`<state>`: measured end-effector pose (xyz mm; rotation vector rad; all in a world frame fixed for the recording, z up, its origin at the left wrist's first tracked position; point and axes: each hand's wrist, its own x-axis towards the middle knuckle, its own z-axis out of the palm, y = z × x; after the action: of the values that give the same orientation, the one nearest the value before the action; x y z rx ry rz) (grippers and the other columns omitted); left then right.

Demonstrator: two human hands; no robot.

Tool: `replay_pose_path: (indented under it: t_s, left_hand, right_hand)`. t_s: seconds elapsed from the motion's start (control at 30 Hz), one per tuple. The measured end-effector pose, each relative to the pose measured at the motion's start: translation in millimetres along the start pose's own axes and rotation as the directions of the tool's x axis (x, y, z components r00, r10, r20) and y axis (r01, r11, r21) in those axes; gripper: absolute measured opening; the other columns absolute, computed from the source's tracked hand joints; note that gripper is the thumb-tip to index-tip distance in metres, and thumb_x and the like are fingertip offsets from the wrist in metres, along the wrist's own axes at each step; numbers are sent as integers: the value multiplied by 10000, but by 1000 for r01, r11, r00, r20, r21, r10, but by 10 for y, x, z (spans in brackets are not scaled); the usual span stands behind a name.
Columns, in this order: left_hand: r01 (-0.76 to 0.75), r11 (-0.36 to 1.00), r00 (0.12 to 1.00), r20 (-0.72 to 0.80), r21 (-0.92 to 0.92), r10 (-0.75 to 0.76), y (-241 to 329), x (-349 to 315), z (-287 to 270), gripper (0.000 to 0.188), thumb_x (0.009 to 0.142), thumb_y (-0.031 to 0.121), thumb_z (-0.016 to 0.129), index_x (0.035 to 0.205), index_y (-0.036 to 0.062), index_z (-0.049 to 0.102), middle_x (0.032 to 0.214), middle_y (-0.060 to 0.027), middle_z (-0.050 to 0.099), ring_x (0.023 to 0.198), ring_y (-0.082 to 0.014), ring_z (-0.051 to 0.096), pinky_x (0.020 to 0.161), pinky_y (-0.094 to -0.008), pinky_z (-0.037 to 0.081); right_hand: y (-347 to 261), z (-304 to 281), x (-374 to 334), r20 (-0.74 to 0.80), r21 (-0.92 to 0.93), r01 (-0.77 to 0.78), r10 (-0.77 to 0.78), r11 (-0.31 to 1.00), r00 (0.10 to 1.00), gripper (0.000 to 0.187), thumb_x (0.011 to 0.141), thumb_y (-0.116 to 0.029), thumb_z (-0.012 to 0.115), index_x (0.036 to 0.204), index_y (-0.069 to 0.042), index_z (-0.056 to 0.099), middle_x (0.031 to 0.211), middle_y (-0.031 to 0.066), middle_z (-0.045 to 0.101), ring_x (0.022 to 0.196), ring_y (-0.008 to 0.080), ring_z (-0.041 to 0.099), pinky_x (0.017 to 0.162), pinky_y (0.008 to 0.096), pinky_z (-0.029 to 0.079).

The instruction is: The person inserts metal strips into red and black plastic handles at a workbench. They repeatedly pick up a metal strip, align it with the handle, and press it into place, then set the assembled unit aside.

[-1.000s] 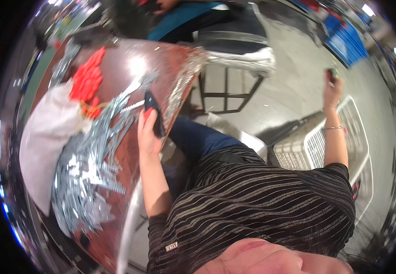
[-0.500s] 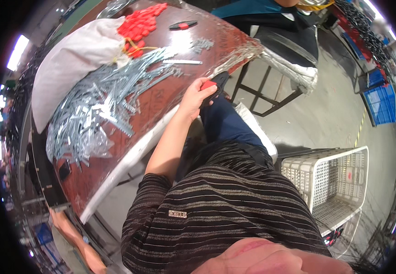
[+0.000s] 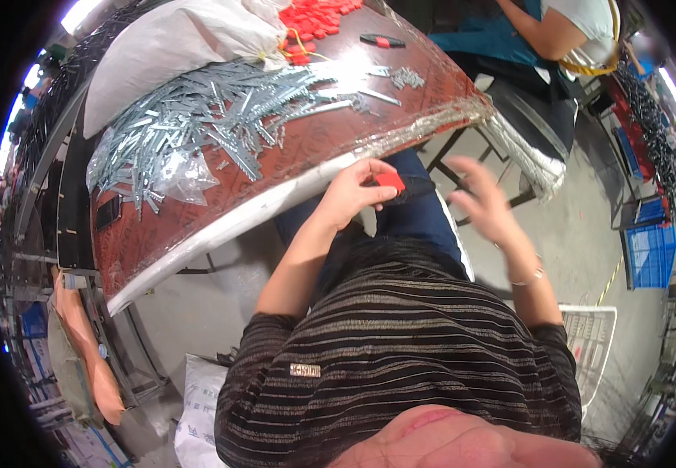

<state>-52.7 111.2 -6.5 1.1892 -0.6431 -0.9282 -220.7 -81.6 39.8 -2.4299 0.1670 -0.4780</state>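
My left hand (image 3: pixel 357 193) is closed on a black plastic part with a red block (image 3: pixel 390 182) in it, held over my lap by the table's near edge. My thumb presses on the red block; the dark part blends into my trousers, so its outline is hard to make out. To the right, my right hand (image 3: pixel 484 201) hangs in the air, slightly blurred, with its fingers apart and nothing in them. On the table lies a similar black part with a red middle (image 3: pixel 382 41), beside a heap of red plastic pieces (image 3: pixel 318 17).
Metal strips (image 3: pixel 213 109) are heaped on the red-brown table (image 3: pixel 291 160), beside a white sack (image 3: pixel 174 51) and small metal pieces (image 3: pixel 406 77). A phone-like dark object (image 3: pixel 108 212) lies at the left. A white crate (image 3: pixel 591 331) stands right. Another person (image 3: pixel 560 35) sits across.
My right hand has come into view from the right. My left hand stays closed on the black part, now lower over my lap, and the whole view has shifted.
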Motion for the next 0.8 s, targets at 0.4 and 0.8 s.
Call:
replay_pose_path:
  t_s: [0.4, 0.8]
  left_hand:
    - [-478, 786, 835, -479, -391, 270, 223, -17, -708, 451, 973, 331, 385, 1344, 76, 363, 1306, -131, 469, 1119, -203, 499, 881, -319, 427]
    - [-232, 831, 884, -466, -506, -37, 37, 175, -1130, 345, 918, 174, 502, 1218, 20, 429, 1074, -184, 582, 823, -231, 621, 665, -358, 548]
  right_hand:
    - [-797, 1494, 1278, 357, 790, -316, 24, 526, 934, 289, 940, -240, 474, 1155, -50, 440, 812, 12, 524, 668, 68, 515, 562, 218, 438]
    - [753, 1005, 2192, 77, -456, -89, 139, 885, 987, 256, 763, -262, 658, 894, -64, 560, 922, 94, 571, 962, 294, 529, 778, 402, 455]
